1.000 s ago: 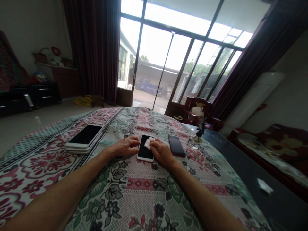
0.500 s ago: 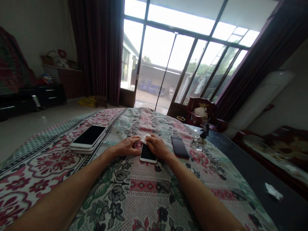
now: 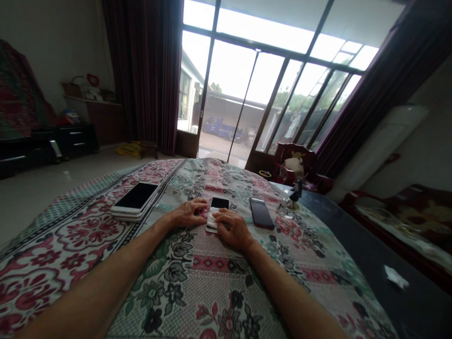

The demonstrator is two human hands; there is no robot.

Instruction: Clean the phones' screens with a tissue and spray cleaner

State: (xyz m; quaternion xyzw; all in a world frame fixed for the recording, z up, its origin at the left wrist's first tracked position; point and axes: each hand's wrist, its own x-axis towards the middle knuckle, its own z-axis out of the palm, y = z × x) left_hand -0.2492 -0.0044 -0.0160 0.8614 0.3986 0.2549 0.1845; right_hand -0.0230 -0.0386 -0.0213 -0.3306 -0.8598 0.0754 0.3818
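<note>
A white-framed smartphone point(image 3: 220, 202) with a dark screen lies on the patterned tablecloth point(image 3: 215, 287) in front of me. My right hand point(image 3: 233, 230) presses a white tissue point(image 3: 212, 220) against the lower part of its screen, with the fingers bent over the tissue. At the phone's left side rests my left hand point(image 3: 190, 213), its fingers spread and nothing held in them. Whether its fingertips touch the phone's edge I cannot tell. To the right lies a dark smartphone with a red edge point(image 3: 262, 213). Two stacked white devices, the top one a tablet or large phone point(image 3: 135, 197), lie to the left.
A small dark figurine on a clear base point(image 3: 295, 192) stands near the table's right side. Crumpled white paper point(image 3: 396, 277) lies on the dark surface point(image 3: 356, 245) at right. Beyond the table are a wooden chair point(image 3: 296, 165) and glass doors point(image 3: 233, 103).
My right hand has slid the tissue from the phone's far end down toward its near end, uncovering the upper screen. The left hand has stayed almost in place.
</note>
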